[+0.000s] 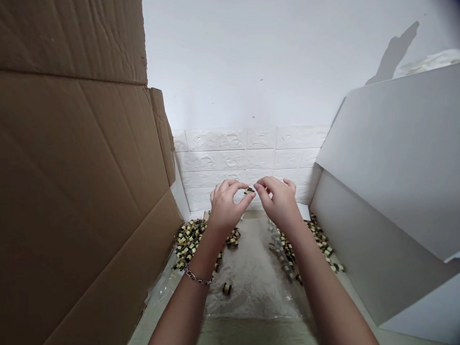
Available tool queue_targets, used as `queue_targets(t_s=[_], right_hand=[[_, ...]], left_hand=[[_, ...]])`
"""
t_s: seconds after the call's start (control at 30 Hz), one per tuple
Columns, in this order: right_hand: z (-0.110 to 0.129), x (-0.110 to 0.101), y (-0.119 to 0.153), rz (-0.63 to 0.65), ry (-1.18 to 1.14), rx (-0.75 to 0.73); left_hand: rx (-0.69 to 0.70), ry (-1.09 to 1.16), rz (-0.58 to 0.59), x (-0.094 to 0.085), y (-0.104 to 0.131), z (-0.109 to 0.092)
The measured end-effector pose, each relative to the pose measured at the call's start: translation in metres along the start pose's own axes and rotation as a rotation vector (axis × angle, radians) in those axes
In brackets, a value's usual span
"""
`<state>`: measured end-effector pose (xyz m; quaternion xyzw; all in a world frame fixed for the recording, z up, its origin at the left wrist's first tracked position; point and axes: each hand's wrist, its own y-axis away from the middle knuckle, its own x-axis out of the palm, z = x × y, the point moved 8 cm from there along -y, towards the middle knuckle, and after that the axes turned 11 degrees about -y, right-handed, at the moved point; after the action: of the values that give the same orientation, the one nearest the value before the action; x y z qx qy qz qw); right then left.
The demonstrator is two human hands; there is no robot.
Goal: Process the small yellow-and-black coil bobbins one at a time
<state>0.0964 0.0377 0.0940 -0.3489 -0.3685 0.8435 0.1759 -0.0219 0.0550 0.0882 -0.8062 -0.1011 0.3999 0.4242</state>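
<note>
My left hand pinches a small yellow-and-black coil between thumb and index finger, held up in front of the white brick-patterned wall. Close at the coil's right end is my right hand, its thumb and index finger drawn together. Whatever lies between those right fingertips is too small to make out. Below my hands, a heap of similar coils lies on the left and another heap of coils on the right, each partly hidden by a forearm. One single coil sits apart, nearer to me.
A clear plastic bag or sheet covers the middle of the table. Tall brown cardboard walls off the left side. White panels stand along the right, and the white wall closes the back.
</note>
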Motion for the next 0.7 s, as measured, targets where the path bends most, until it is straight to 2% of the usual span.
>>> queue_targets(t_s=[0.2,0.33,0.43,0.57,0.7], right_hand=[[-0.002,0.011,0.002,0.151,0.044,-0.046],[-0.002,0.016,0.002,0.203,0.049,-0.088],[0.001,0.018,0.001,0.222,0.001,-0.132],[0.004,0.007,-0.001,0.113,-0.142,-0.144],[0.002,0.002,0.002,0.016,-0.299,-0.077]], left_hand=[[0.022,0.086,-0.001,0.004,-0.002,0.007],[0.077,0.059,0.055,0.007,-0.002,0.004],[0.056,0.076,0.033,0.005,-0.001,0.005],[-0.137,0.289,-0.046,0.003,-0.001,0.017],[-0.389,0.644,-0.100,0.007,0.002,0.035]])
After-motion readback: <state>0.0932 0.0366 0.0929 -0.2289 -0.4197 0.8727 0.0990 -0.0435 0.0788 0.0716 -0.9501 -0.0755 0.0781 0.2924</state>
